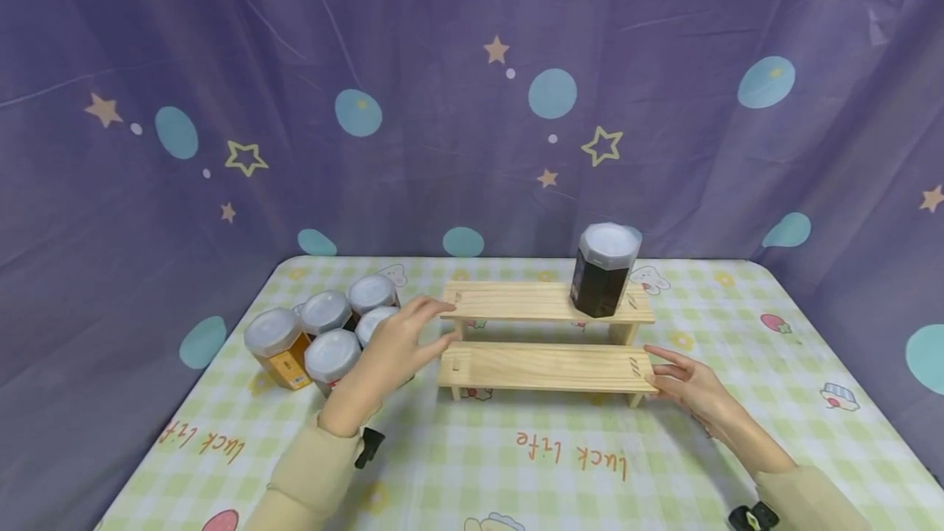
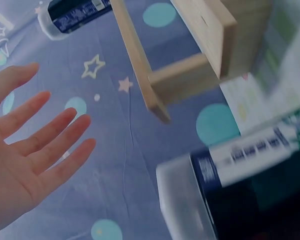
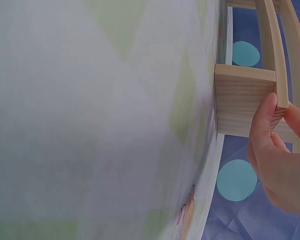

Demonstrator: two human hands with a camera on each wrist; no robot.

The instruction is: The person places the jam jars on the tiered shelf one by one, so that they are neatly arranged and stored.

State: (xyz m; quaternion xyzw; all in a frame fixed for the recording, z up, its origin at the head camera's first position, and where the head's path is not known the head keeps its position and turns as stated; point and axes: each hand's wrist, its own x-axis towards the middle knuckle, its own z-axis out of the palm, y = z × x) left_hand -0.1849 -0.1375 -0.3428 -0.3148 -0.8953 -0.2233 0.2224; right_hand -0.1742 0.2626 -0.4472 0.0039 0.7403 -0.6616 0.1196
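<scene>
A two-tier wooden shelf (image 1: 542, 366) stands in the middle of the table. On the right part of its upper tier is a dark jar (image 1: 601, 279) with a translucent lid. My right hand (image 1: 696, 390) pinches the right end of the lower tier, its fingers (image 3: 262, 122) on the board's edge in the right wrist view. Beside the shelf's left end hovers my left hand (image 1: 401, 342), fingers spread and holding nothing; the left wrist view shows the hand (image 2: 37, 155) apart from the wood. Partly hidden behind it are several lidded jars, one with an orange label (image 1: 290, 363).
A green-and-white checked cloth (image 1: 457, 465) covers the table. The jar group, including a front jar (image 1: 333, 355), occupies the table's left side. Behind the table hangs a purple curtain (image 1: 442, 187) with stars and blue dots.
</scene>
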